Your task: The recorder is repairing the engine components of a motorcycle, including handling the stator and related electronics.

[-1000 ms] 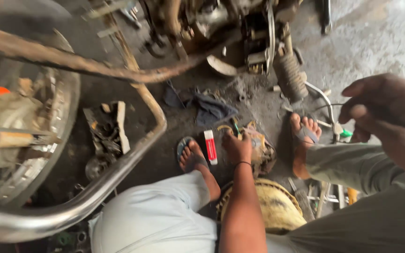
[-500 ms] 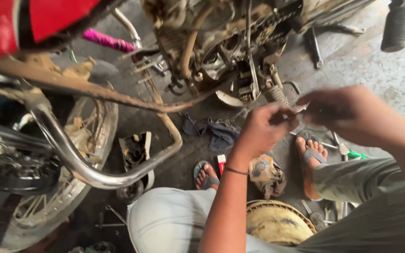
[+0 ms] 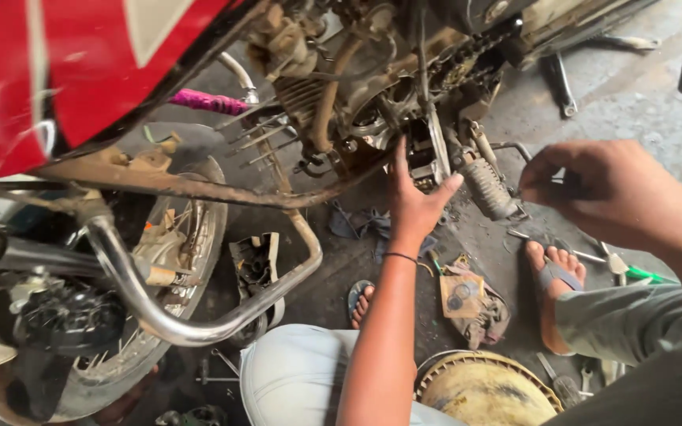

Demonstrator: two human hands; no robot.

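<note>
Left hand [image 3: 412, 201] reaches up with fingers spread open against the greasy engine [image 3: 372, 110] under the red tank, rigid, heavy, likely slick metal, best gripped at solid edges, while right hand [image 3: 601, 193] pinches something too small to tell.

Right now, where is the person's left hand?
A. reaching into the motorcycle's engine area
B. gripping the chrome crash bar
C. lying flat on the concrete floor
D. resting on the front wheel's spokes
A: the left hand is stretched up to the grimy engine, fingers spread against its parts, apart from the chrome crash bar and the front wheel.
</note>
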